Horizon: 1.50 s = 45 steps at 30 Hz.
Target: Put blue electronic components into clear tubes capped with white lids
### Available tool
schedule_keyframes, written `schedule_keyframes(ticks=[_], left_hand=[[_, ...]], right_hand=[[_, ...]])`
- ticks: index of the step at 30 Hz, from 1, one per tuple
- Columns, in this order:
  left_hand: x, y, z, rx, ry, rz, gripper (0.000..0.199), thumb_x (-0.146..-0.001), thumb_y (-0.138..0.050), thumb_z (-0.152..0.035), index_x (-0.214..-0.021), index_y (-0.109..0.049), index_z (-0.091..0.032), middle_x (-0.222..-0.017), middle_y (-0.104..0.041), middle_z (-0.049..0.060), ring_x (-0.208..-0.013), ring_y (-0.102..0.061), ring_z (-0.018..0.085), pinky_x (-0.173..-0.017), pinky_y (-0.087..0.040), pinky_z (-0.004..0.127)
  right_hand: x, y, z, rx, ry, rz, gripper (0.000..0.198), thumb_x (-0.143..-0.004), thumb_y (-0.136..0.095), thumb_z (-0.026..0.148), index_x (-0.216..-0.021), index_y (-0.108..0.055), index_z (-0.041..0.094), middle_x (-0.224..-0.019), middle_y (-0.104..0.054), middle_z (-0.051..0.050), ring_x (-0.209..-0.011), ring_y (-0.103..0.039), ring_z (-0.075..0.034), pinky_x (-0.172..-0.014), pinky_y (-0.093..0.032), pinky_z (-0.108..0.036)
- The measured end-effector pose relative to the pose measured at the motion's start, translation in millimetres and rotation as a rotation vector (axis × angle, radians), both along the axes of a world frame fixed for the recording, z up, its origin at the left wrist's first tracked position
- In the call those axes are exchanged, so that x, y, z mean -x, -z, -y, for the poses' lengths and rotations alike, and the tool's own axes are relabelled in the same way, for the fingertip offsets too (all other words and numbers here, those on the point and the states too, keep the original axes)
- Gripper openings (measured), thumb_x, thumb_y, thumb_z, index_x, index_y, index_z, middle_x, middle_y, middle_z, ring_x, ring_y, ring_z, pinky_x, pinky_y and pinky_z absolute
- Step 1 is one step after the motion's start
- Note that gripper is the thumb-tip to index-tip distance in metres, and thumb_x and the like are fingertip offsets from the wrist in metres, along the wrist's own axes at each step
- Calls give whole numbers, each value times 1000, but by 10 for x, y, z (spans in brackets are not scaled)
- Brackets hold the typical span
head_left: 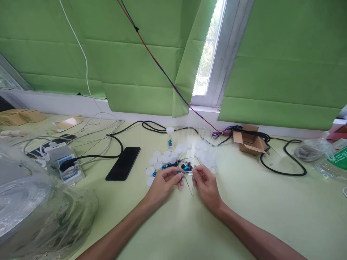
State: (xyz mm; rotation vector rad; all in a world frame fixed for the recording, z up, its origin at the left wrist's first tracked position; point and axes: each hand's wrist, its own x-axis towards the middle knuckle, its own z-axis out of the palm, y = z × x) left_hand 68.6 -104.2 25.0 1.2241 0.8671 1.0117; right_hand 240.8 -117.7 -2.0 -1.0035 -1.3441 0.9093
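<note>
My left hand [168, 178] pinches a small blue metal part at the middle of the table, with thin bent metal rods [189, 185] sticking out from it. Opposite it, my right hand [205, 180] has its thumb and forefinger closed on the end of a thin metal rod. Just beyond the fingers lie more blue and black small parts [187, 167], partly hidden by the hands. White round caps [158, 165] are spread to the left of them. Clear tubes [208, 155] stand or lie behind the right hand. One capped tube [170, 139] stands upright with a blue part inside.
A black phone [123, 164] lies left of the hands, near a power strip [67, 166] with cables. Clear plastic wrapping [65, 216] bulges at the front left. An open cardboard box [251, 142] and a black cable [284, 173] are at the back right, beside a bottle [328, 166].
</note>
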Motion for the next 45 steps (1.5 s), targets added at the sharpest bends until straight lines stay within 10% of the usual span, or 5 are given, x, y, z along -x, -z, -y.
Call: schedule_keyframes(ticks=[23, 45], left_hand=[[29, -78, -18, 246, -9, 43, 38, -76, -70, -51, -83, -67, -14, -71, -57, 0, -43, -33, 3, -40, -14, 19], [-1, -104, -15, 148, -100, -75, 40, -74, -69, -55, -83, -67, -15, -70, -59, 0, -43, -40, 5, -41, -20, 19]], right_hand=[[34, -29, 106, -101, 12, 238, 22, -96, -48, 28, -84, -64, 19, -74, -61, -2, -60, -52, -13, -55, -43, -23], [57, -10, 68, 27, -51, 103, 25, -94, -53, 37, -83, -65, 18, -69, -65, -3, -46, -53, -10, -44, -44, -22]])
